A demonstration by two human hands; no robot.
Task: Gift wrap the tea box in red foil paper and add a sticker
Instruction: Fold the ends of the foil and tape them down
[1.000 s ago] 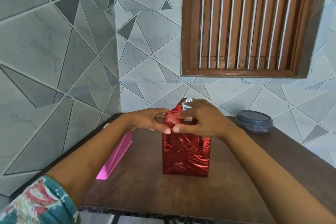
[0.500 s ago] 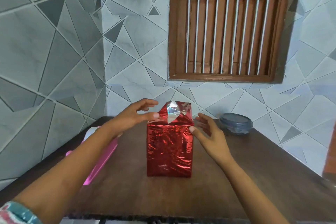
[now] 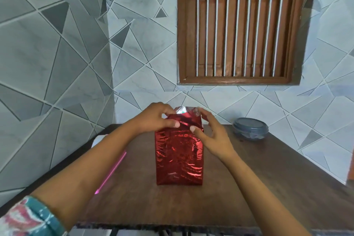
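Fingers (image 3: 165,110) of the left hand (image 3: 155,119) pinched the foil flap (image 3: 183,119) atop the one box (image 3: 179,157); the thumb of the right hand (image 3: 212,136) touched it, grip unclear. The box stood upright at the middle of the table (image 3: 258,178), directly beneath both hands. One lidded tub (image 3: 250,128) sat near the far right corner, one pink sheet (image 3: 112,170) by the left edge.

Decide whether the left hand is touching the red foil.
Touching. The head view shows the left hand with its thumb pressed onto the red foil near the top.
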